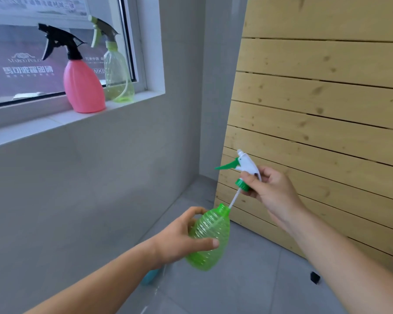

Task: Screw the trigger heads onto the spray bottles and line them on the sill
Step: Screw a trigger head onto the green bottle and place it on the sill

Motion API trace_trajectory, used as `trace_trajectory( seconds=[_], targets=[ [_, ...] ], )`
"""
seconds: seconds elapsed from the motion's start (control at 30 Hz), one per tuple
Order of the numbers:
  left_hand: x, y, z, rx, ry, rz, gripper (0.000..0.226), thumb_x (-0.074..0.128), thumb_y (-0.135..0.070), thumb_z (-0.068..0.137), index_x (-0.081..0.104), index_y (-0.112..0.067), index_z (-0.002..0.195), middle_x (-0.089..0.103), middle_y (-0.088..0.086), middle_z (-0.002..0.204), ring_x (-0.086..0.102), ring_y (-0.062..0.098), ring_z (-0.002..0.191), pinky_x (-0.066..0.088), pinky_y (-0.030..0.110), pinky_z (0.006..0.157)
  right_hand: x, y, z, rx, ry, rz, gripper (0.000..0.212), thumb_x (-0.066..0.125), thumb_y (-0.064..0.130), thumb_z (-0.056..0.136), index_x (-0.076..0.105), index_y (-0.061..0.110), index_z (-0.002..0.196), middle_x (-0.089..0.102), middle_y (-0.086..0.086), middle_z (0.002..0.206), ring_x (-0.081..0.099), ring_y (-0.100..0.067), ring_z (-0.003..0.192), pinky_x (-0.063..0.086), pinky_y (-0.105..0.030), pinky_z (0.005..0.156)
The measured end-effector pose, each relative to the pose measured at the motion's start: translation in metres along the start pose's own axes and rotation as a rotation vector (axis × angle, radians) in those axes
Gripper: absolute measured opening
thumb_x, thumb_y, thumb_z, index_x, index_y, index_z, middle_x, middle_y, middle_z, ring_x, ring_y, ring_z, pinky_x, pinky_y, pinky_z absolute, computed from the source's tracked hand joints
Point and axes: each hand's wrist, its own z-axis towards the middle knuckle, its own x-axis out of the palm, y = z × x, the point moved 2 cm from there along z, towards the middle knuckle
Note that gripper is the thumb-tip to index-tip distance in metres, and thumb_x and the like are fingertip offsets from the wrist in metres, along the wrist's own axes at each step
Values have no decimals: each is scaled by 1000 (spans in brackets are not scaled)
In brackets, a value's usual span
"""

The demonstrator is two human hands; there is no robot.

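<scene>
My left hand (179, 236) grips a ribbed, clear green bottle (210, 239), tilted with its open neck toward the upper right. My right hand (268, 189) holds a white trigger head (245, 165) with a green lever and green screw cap just above it. The head's white dip tube (234, 198) slants down and its end sits at the bottle's mouth. On the white sill (55, 123) stand two bottles with heads fitted: a pink bottle (83, 87) with a black trigger and, to its right, a pale green clear bottle (117, 73) with a grey and green trigger.
A slatted wooden panel (315, 109) leans against the wall on the right. Grey floor tiles lie below. A blue object (150, 276) peeks out under my left forearm, and a small black piece (314, 277) lies on the floor by the panel.
</scene>
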Motion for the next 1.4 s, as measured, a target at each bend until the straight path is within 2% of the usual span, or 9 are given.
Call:
trace_trajectory(
  seconds=[0.2,0.4,0.6,0.8,0.97,1.07,1.2,1.3,1.4],
  targets=[
    [4,-3,2,-19,64,-95,64,88,-29,75,56,-28,130,73,18,122,73,22,98,59,37,82,10,-13,-2,69,159,-8,9,65,7,91,64,9,100,76,-7,88,71,-17,85,59,-34,79],
    [3,-5,3,-46,58,-150,47,79,-14,89,58,-24,129,78,-2,97,74,14,81,54,21,58,17,-15,1,85,313,-97,28,69,5,87,60,2,114,77,-17,101,73,-25,89,60,-36,85],
    [-1,-4,2,-68,57,-153,51,83,-18,85,58,-28,128,77,11,115,74,19,89,56,25,60,24,-24,4,75,385,-166,25,64,11,92,58,7,116,76,-15,103,71,-24,91,57,-45,92],
    [-8,-3,0,-71,65,-156,46,81,-16,87,61,-29,127,78,4,111,75,21,97,61,35,74,20,-24,5,33,547,-242,38,67,16,84,57,14,121,74,-9,105,69,-18,96,55,-33,83],
    [-8,-3,3,-83,83,-132,55,85,-28,81,61,-30,131,75,10,124,73,36,114,59,50,90,24,-37,8,-14,446,-406,39,73,39,82,59,22,113,72,5,97,68,-12,90,54,-35,82],
    [-10,-7,6,-92,111,-116,61,86,-30,80,59,-30,135,77,4,123,76,30,109,62,43,80,23,-36,8,-3,450,-398,31,71,38,85,58,27,111,70,4,102,68,-12,94,56,-32,84],
    [-12,-14,6,-79,118,-111,61,83,-29,79,59,-27,135,79,-2,113,77,17,90,59,28,61,17,-30,10,57,576,-204,23,65,10,91,57,7,113,67,2,94,66,-8,84,53,-23,73],
    [-9,-11,7,-107,99,-102,59,81,-24,87,55,-27,139,79,-2,112,78,17,90,59,28,62,22,-39,11,12,482,-355,32,67,32,90,56,21,118,65,16,94,65,4,82,51,-20,72],
    [-11,-8,7,-113,75,-90,61,82,-23,86,54,-27,141,78,1,117,78,20,96,61,35,70,22,-43,12,65,523,-319,35,69,36,85,57,23,115,67,3,101,66,-9,94,54,-29,83]
  ],
)
